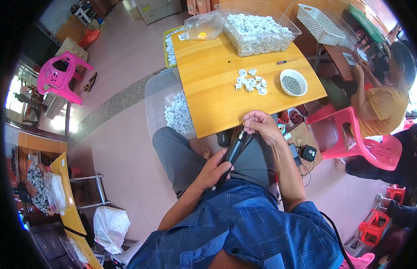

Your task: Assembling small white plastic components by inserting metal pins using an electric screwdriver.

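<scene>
My left hand (214, 170) is wrapped around the black body of an electric screwdriver (235, 149), held slanting over my lap. Its metal nose points up and away, toward the table's front edge. At that nose, the thumb and fingers of my right hand (263, 127) are pinched together; whether a small part sits between them is hidden. Beyond my hands, a small heap of white plastic pieces (250, 82) lies on the yellow table (208, 96). Right of the heap stands a white bowl (293, 92) of small grey metal parts, probably screws.
A clear bin (258, 38) full of white pieces stands at the table's back, near a small screwdriver (286, 61). Another clear tub (161, 101) is left of my knee. On the right, a person (381, 105) sits by a pink chair (352, 139). A black box with cables (309, 153) is below.
</scene>
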Demonstrator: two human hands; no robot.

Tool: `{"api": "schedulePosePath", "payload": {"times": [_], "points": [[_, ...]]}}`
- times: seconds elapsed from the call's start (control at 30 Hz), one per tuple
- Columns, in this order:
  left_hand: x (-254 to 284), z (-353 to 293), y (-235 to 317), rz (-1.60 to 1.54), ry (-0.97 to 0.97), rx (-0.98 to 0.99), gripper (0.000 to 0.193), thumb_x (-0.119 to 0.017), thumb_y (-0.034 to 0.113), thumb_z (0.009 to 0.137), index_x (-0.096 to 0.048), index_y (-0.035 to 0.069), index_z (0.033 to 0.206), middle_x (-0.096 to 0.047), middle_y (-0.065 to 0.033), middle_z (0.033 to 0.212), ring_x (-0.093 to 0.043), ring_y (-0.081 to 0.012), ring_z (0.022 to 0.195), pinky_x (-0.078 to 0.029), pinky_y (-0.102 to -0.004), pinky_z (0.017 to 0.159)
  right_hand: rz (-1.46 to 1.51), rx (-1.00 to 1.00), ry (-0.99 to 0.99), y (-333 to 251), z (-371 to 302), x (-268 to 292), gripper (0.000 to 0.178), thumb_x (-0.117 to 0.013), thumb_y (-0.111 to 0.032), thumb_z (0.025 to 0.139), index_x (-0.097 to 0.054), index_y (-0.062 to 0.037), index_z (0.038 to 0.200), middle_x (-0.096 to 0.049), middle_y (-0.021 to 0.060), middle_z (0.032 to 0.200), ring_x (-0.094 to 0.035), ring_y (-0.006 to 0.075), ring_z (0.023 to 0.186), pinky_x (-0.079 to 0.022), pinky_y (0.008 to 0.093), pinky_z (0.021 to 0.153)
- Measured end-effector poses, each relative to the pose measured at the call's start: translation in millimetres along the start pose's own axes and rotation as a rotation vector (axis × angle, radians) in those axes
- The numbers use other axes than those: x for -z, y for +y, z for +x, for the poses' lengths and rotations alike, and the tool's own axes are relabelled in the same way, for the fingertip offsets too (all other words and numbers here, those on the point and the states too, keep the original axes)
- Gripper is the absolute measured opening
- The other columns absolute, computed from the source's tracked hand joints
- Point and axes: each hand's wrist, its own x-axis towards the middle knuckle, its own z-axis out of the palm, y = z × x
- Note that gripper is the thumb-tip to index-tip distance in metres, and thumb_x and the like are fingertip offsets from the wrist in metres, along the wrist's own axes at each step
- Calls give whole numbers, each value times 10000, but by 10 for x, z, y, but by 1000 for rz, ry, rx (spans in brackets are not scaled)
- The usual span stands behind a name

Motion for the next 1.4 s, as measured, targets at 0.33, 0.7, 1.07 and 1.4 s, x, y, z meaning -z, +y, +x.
{"api": "schedulePosePath", "payload": {"times": [0.33,0.7,1.07,1.4], "points": [[-86,-28,220,80,86,-64,390,-527,123,943,-467,6,1310,-562,-45,903,-548,-96,710,-486,-249,647,-345,466,398,-67,337,137,217,-663,-107,930,-622,-21,1125,-686,35,975,-638,112,818,-525,267,740],[-82,-92,230,176,117,-102,372,-547,120,938,-476,8,1286,-572,-35,866,-557,-90,689,-476,-250,636,-1229,668,737,-211,615,278,243,-693,-83,828,-677,-79,1070,-634,138,1052,-608,341,981,-495,444,838],[-63,-62,199,220,92,-103,420,-517,152,956,-450,4,1344,-581,-56,916,-579,-108,705,-499,-265,662,-255,506,561,-23,500,437,248,-612,-146,962,-645,-64,1194,-678,59,1041,-665,169,923,-516,297,753],[-5,-16,-15,93,91,-100,443,-561,127,943,-440,13,1353,-581,-38,851,-573,-92,663,-482,-258,612,389,168,208,31,-57,4,349,-587,-131,989,-541,-41,1323,-654,96,1190,-666,143,984,-532,212,753]]}}
